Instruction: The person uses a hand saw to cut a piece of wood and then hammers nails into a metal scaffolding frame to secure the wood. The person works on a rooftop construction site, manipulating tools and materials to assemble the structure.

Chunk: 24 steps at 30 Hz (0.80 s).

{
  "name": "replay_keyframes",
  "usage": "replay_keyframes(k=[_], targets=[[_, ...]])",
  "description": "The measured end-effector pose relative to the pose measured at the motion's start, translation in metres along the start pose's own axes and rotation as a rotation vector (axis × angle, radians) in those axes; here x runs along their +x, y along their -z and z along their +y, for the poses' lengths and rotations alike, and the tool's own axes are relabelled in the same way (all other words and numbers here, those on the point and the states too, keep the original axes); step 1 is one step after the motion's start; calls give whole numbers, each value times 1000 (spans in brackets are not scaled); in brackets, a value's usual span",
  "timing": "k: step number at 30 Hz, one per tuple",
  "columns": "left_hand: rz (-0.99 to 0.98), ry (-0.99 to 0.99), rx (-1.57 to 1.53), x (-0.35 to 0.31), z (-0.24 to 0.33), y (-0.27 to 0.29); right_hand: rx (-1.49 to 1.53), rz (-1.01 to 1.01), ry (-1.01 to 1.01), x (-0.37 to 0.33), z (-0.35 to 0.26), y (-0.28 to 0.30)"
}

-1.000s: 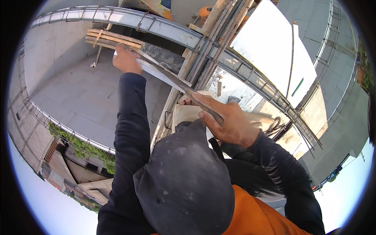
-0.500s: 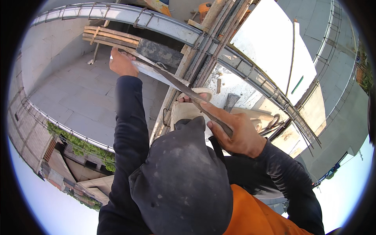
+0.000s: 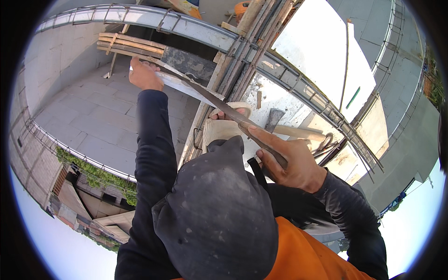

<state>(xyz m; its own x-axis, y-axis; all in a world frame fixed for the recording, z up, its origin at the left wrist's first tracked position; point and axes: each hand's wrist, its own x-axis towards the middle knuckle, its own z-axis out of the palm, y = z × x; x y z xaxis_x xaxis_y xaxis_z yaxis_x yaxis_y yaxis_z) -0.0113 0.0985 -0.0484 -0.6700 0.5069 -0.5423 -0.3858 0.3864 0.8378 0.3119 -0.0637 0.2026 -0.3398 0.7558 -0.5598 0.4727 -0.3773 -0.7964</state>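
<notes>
Between both hands (image 3: 289, 161) — metal bar (image 3: 210, 98)

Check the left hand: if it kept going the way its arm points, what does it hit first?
Likely the stacked pale wooden planks just beyond the left hand, which grips the far end of the long grey metal strip. Depth is unclear; the planks may lie lower.

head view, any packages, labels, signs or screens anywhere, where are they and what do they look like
No packages, labels, signs or screens show in the head view.
Nearest the hands there is only bare site gear: the long flat metal bar held by the left hand and the right hand, and a hammer lying on the concrete slab, none with a visible marking.
</notes>
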Motion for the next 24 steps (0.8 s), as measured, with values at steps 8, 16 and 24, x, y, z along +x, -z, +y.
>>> replay_keyframes(k=[8,16,24], targets=[[20,-17,33,-12,9,-14,-144,-17,-4,90,3,-38],[2,-36,-9,-1,5,-1,-94,-29,-31,27,-1,-9],[20,-22,4,-2,0,-3,-151,-49,-36,52,-5,-23]])
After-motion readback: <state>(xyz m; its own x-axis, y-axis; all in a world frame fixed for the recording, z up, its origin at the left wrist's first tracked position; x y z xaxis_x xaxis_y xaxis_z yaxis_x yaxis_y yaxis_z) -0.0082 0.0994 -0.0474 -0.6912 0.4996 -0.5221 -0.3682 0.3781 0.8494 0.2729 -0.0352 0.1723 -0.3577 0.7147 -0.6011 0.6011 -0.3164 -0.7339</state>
